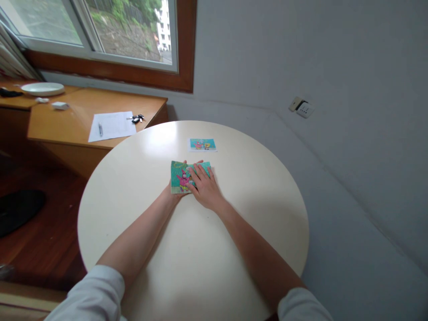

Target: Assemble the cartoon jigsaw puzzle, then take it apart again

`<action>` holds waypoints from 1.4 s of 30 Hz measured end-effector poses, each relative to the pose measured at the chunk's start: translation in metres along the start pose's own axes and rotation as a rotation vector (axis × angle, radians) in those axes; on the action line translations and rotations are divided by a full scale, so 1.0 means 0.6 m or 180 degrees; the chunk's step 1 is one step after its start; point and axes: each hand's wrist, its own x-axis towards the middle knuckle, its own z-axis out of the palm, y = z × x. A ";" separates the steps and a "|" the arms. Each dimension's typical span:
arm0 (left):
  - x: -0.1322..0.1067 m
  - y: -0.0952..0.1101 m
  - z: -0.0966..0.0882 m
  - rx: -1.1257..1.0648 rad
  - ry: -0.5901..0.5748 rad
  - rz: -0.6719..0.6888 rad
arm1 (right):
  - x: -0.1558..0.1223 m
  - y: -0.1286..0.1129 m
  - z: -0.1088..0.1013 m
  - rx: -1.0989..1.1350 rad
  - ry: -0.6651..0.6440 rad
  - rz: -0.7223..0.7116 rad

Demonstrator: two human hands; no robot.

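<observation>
A teal cartoon picture card point(181, 179) with a pink figure on it is held between my hands above the middle of the round table point(187, 249). Beneath the card lies my left hand point(178, 196), supporting it; most of its fingers are hidden, with fingertips showing past the far edge. My right hand point(204, 187) rests flat on top with fingers spread, covering the right half of the picture. Beyond them, a smaller printed picture point(203, 144) with a pink and a yellow cartoon figure lies flat on the table.
Left of the round table stands a wooden desk point(76, 109) with a paper sheet point(112, 125), a pen point(100, 129), keys point(136, 119), a small white box point(60, 106) and a white plate point(43, 88). A wall with a socket point(305, 109) borders the right side.
</observation>
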 end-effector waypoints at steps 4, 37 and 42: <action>-0.002 0.004 0.006 0.0239 0.0252 -0.0020 | 0.000 0.009 0.001 0.0026 0.0185 0.0141; 0.010 0.007 0.016 0.0119 0.0388 0.0328 | 0.020 0.103 0.051 0.3024 0.1630 0.1669; 0.000 0.011 0.031 0.0124 0.0341 0.0236 | 0.020 0.106 0.044 0.3425 0.1985 0.2017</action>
